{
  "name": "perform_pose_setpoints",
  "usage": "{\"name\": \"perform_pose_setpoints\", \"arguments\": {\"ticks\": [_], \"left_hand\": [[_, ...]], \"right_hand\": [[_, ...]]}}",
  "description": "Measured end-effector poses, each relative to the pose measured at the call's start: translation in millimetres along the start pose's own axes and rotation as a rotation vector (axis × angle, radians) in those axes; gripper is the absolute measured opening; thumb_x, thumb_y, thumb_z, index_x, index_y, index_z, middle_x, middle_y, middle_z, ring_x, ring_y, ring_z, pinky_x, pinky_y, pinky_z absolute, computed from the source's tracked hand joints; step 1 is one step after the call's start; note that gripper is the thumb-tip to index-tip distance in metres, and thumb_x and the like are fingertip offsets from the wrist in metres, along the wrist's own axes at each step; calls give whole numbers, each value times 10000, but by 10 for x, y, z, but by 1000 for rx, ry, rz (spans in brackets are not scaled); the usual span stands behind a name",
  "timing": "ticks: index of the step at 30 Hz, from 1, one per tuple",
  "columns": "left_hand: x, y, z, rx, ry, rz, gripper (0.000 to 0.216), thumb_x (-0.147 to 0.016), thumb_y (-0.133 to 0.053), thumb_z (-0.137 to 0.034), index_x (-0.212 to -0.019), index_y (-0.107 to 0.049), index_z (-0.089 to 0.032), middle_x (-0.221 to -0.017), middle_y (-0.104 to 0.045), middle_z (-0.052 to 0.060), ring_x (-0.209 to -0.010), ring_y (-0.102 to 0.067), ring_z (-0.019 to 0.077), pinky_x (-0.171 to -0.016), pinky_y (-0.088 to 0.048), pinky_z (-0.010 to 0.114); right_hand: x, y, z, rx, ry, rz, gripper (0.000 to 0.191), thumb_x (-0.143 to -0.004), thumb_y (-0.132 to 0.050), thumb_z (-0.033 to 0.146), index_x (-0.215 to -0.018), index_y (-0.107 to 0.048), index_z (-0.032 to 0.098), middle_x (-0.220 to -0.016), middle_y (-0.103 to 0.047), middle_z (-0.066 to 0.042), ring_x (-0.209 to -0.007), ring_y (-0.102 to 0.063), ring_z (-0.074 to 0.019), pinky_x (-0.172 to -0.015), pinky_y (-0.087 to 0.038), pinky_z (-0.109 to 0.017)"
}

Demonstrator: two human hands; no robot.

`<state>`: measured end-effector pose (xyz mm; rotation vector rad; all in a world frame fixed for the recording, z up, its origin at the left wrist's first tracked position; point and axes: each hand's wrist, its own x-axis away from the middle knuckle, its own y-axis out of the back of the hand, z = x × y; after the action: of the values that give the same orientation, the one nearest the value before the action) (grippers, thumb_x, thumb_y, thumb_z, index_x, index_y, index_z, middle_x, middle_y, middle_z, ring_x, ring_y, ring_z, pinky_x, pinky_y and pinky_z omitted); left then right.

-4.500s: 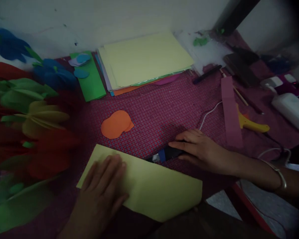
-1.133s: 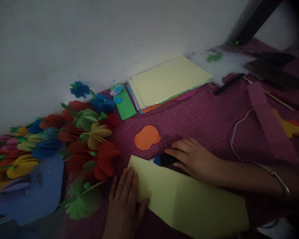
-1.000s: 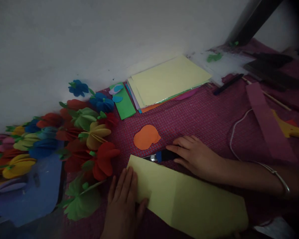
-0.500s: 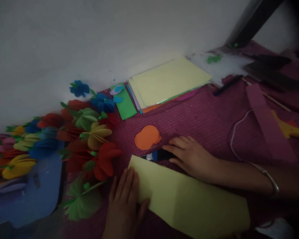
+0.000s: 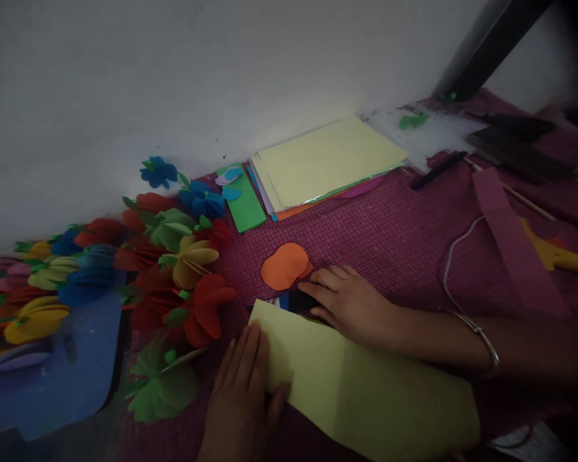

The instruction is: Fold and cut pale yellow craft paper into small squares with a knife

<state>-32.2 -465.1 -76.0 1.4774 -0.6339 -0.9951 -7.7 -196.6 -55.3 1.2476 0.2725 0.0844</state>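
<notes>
A large sheet of pale yellow paper (image 5: 390, 385) lies slanted before me, with a faint crease across it. Flat along its left edge rests my left hand (image 5: 243, 378), fingers stretched out. My right hand (image 5: 351, 305) is closed over a black object with a blue band (image 5: 299, 301) at the sheet's far edge; the paper and my fingers cover part of it, so its kind is unclear. Just beyond it are rounded orange paper cutouts (image 5: 284, 266), overlapping one another.
Many coloured paper flowers (image 5: 187, 260) crowd the left, some above a blue surface (image 5: 81, 385). Against the wall lies a stack of coloured sheets (image 5: 332, 163) beside a green paper strip (image 5: 245, 205). At right are a pink strip (image 5: 515, 237), yellow-handled scissors (image 5: 568, 258) and a dark pen (image 5: 438, 170).
My right hand has slid left along the paper's far edge, and the black object has shifted left with it. The left hand and the yellow sheet have hardly moved.
</notes>
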Motion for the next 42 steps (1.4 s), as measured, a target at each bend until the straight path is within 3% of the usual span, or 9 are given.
{"name": "perform_pose_setpoints", "arguments": {"ticks": [5, 9, 15, 18, 24, 31, 38, 40, 42], "left_hand": [[-9, 10, -3, -7, -2, 1, 583, -831, -540, -353, -1322, -438, -55, -1376, -490, 196, -1283, -439, 280, -1013, -391, 428], [3, 5, -2, 24, 4, -13, 582, -838, -539, -349, -1326, -424, -52, -1374, -486, 210, -1279, -442, 295, -1013, -401, 449], [-18, 2, 10, 70, 18, 13, 550, -860, -510, -352, -1325, -413, -75, -1375, -484, 215, -1273, -452, 310, -1054, -351, 493], [-55, 88, 3, 49, 29, 70, 510, -884, -454, -364, -1319, -423, -101, -1366, -501, 202, -1254, -474, 317, -1072, -296, 544], [-224, 363, -219, 27, -108, 156, 559, -851, -473, -384, -1367, -404, -182, -1447, -433, 130, -1299, -424, 317, -1084, -239, 554], [-593, 367, -459, 82, -329, 239, 758, -724, -598, -290, -1430, -323, -269, -1522, -315, 94, -1322, -396, 306, -1054, -296, 491], [-846, 403, -494, 307, -381, 434, 820, -676, -604, -155, -1431, -299, -247, -1380, -511, 86, -1312, -412, 278, -1102, -265, 532], [-876, 417, -460, 424, -390, 435, 742, -714, -610, -164, -1403, -342, -227, -1334, -552, 86, -1265, -471, 238, -1101, -318, 486], [-909, 423, -404, 552, -375, 388, 539, -770, -602, -186, -1294, -481, -218, -1262, -606, 74, -1190, -543, 197, -1045, -420, 391]], "right_hand": [[99, 119, -87, -80, -86, -39, 349, -885, -533, 261, -1222, -570, 179, -1066, -596, -106, -946, -540, -230, -822, -450, -402], [289, 282, -355, -113, -136, -122, 342, -886, -530, 250, -1215, -569, 164, -1082, -592, -118, -982, -552, -226, -849, -474, -403], [638, 482, -981, 95, -342, -129, 338, -915, -485, 285, -1202, -571, 129, -1057, -583, -130, -1004, -544, -246, -902, -467, -425], [731, 528, -1125, 189, -396, -94, 350, -928, -463, 294, -1205, -568, 106, -1045, -580, -142, -999, -542, -253, -903, -453, -417], [792, 650, -931, 238, -342, -133, 423, -911, -490, 298, -1303, -494, 139, -1213, -531, -140, -1111, -476, -287, -944, -379, -465], [963, 625, -428, -75, -94, -90, 342, -888, -521, 239, -1218, -560, 154, -1172, -555, -129, -1095, -496, -236, -916, -381, -417], [1062, 478, -275, -237, -44, 9, 318, -892, -512, 220, -1196, -577, 156, -1108, -586, -126, -1051, -516, -223, -912, -379, -411], [1066, 479, -299, -288, -45, 3, 317, -888, -512, 207, -1192, -578, 148, -1095, -592, -129, -1044, -525, -220, -909, -391, -408], [1068, 505, -339, -360, -54, -19, 319, -889, -504, 197, -1196, -572, 139, -1090, -596, -127, -1031, -537, -210, -907, -406, -394]]}}
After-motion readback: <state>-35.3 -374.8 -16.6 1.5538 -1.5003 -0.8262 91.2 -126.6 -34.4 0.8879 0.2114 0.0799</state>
